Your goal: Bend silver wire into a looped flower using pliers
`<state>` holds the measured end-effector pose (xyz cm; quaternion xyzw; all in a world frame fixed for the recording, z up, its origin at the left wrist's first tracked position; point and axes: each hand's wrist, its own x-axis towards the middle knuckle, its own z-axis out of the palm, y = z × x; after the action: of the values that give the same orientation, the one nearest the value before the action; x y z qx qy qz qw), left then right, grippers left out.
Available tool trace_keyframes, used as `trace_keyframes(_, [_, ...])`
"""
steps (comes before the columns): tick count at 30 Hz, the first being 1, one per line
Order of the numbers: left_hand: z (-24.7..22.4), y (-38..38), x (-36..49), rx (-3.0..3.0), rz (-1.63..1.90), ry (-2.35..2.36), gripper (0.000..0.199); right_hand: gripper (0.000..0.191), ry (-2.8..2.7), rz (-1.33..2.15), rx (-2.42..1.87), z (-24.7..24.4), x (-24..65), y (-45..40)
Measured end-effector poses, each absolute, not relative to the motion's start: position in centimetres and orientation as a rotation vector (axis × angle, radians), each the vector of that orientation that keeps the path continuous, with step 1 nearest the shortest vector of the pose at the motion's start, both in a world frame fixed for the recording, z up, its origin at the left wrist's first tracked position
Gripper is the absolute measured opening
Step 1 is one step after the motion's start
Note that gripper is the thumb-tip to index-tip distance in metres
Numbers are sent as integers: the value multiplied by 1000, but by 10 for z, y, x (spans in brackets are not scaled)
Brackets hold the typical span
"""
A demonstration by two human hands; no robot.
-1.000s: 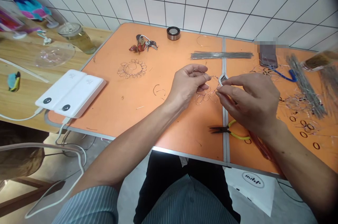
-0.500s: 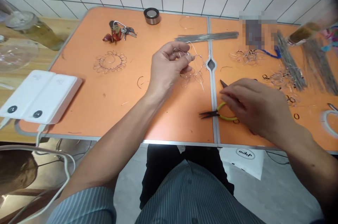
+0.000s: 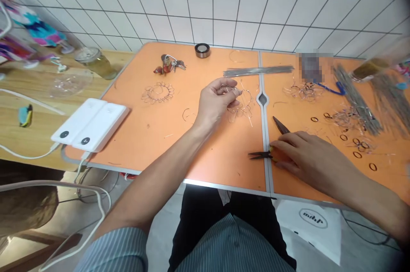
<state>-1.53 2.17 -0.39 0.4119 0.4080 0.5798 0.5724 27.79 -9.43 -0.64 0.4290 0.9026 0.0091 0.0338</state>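
Observation:
My left hand (image 3: 218,101) is closed, thumb and fingers pinching a looped wire ring (image 3: 241,112) above the orange table; thin wire ends stick out from it. My right hand (image 3: 301,150) lies low over the table, its fingers bunched round the yellow handles of small pliers (image 3: 260,155). Their dark jaws point left and stand apart. A second dark-jawed pair of pliers (image 3: 281,125) pokes out just beyond the right hand, its handles hidden beneath it. A similar finished-looking wire ring with petal-like loops (image 3: 158,92) lies flat to the left.
Straight wires (image 3: 258,71) lie in a bundle behind my hands, with more wire bundles (image 3: 358,101) at right. Black rings (image 3: 357,155) and tangled wire pieces (image 3: 344,118) are scattered there. A white power bank (image 3: 91,124), keys (image 3: 169,65) and a round tin (image 3: 202,51) are leftward.
The camera view has shifted, showing more of the left side. My right hand has come down onto the yellow-handled pliers, and the other pliers show more. My left hand keeps its wire ring.

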Motion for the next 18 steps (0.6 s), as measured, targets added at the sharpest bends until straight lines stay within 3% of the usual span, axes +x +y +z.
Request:
trace_keyframes(6, [-3, 20, -17, 964, 1355, 919, 27, 3, 2700, -209, 1407, -6, 273, -83])
trace_keyframes(10, [-1, 19, -17, 957, 1346, 924, 29, 22, 2673, -380, 1389, -1, 255, -86])
trace_keyframes(18, [3, 16, -16, 962, 1325, 980, 24, 12, 2755, -605, 1853, 32, 249, -80])
